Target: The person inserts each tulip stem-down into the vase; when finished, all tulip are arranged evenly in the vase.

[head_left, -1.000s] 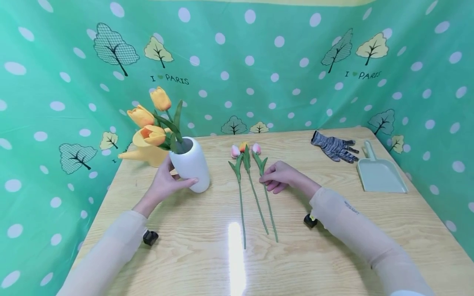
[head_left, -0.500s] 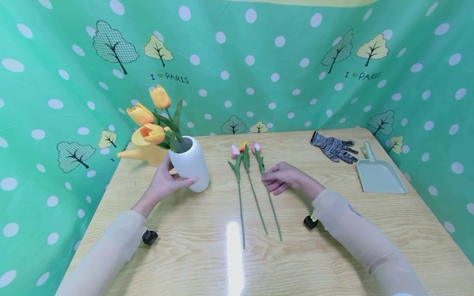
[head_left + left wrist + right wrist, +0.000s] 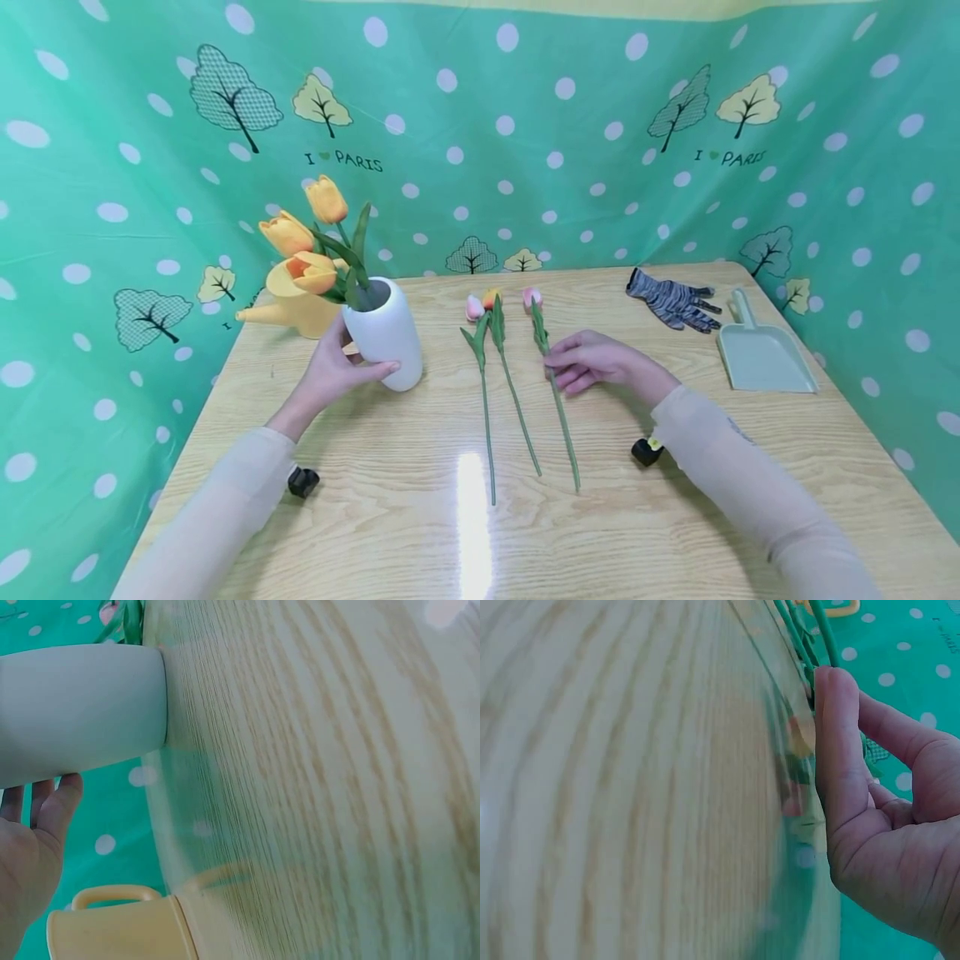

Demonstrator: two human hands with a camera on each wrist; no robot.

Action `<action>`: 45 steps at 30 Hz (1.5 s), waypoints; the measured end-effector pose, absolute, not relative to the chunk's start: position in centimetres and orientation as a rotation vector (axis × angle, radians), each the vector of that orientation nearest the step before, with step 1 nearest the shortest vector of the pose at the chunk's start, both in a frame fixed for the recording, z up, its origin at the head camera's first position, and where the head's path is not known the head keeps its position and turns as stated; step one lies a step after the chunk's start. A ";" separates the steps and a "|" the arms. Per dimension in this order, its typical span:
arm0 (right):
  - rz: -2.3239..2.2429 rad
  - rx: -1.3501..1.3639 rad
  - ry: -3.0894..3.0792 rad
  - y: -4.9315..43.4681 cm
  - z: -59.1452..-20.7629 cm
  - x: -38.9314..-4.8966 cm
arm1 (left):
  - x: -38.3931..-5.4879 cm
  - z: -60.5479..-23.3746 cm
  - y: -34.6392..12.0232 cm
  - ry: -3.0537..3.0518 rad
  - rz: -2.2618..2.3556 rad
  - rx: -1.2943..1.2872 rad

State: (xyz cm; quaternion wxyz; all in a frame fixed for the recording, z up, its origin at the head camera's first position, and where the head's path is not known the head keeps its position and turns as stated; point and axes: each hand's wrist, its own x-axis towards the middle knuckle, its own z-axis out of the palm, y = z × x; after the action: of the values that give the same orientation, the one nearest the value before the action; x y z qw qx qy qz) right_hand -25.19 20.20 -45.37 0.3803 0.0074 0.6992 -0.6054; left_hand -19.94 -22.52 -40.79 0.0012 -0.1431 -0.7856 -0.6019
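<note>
Since the earlier frames, we saw the right hand (image 3: 588, 362) and its pink tulip (image 3: 541, 336) shift farther right of the white vase (image 3: 386, 342), while the left hand (image 3: 333, 367) stayed at the vase. Right of the vase, the right hand reached in from the near side, its fingertips pinching the stem just below the leaves. The left hand gripped the vase from its left, thumb stretched across the near side. We saw orange tulips (image 3: 313, 272) standing in the vase, a yellow watering can (image 3: 303, 308) behind it to the left, and two loose tulips (image 3: 487, 358) on the desk (image 3: 360, 517) between the vase and the right hand.
</note>
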 end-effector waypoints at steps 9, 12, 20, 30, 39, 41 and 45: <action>-1.617 0.002 1.715 21.1 -43.4 -24.6 | -19.9 -40.9 -22.7 -2.471 -1.865 -0.464; -1.676 -0.010 1.703 21.3 -42.8 -24.5 | -20.0 -40.9 -22.7 -2.472 -1.860 -0.464; -1.909 -0.088 1.617 22.2 -41.2 -23.7 | -19.9 -40.8 -22.5 -2.463 -1.897 -0.444; -2.006 -0.249 1.519 23.3 -38.9 -22.5 | -20.0 -41.1 -22.7 -2.442 -1.900 -0.475; -2.097 -0.353 1.447 23.9 -38.6 -21.6 | -20.1 -41.3 -22.5 -2.449 -1.880 -0.486; -2.120 -0.350 1.440 23.9 -38.5 -21.6 | -20.1 -41.2 -22.5 -2.450 -1.887 -0.484; -2.144 -0.358 1.443 23.6 -38.1 -21.5 | -20.0 -41.1 -22.6 -2.444 -1.898 -0.474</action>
State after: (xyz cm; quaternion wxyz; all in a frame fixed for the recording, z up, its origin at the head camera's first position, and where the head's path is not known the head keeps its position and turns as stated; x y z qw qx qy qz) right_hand -21.55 23.60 -38.06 0.2629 -0.1322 0.5336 -0.7929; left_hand -20.05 -22.63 -41.07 0.0054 -0.1513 -0.7807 -0.6062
